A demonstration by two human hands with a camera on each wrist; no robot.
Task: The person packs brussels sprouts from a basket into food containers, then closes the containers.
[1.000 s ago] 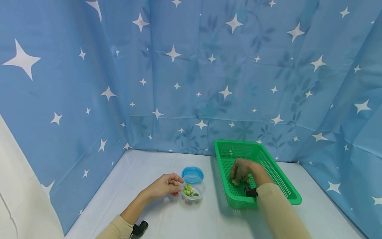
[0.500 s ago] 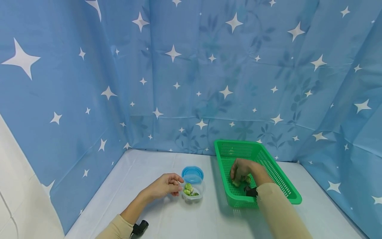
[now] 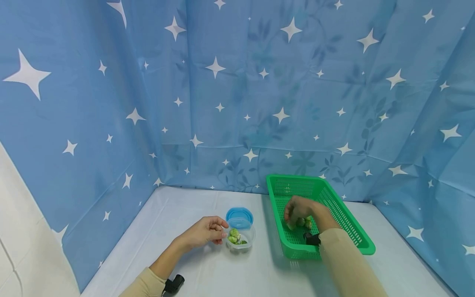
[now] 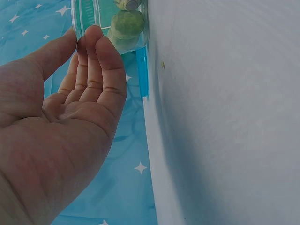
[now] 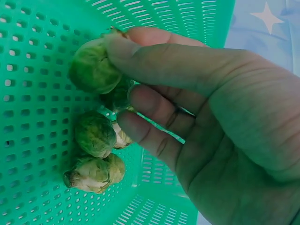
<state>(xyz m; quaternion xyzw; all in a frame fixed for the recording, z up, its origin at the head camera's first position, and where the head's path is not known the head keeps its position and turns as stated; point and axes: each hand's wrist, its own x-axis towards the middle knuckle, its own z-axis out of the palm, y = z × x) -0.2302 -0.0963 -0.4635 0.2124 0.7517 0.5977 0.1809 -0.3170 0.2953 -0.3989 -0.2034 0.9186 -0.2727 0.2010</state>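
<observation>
In the right wrist view, my right hand [image 5: 211, 103] pinches a green Brussels sprout [image 5: 93, 68] between thumb and index finger, near its stem end. Several other sprouts [image 5: 95, 133] lie below it on the floor of the green perforated basket [image 3: 276, 198]. My left hand [image 3: 202, 232] is at the left side of a small clear plastic container [image 3: 249, 238], its fingers loosely bent and the fingertips at the container's wall. Inside that container sit a few Brussels sprouts [image 3: 233, 234]. Whether the left fingertips press on the wall is hard to tell.
A blue lid [image 3: 239, 213] lies just behind the clear container. Both stand on a white-covered table [image 3: 185, 206], with the basket to their right. A blue star-patterned curtain [image 3: 230, 123] encloses the back and sides. A tiny green scrap [image 4: 163, 64] lies on the table.
My right hand has shifted slightly left inside the basket with a sprout in its fingertips, and more of the sprouts beside it show. The left hand and the container look unchanged.
</observation>
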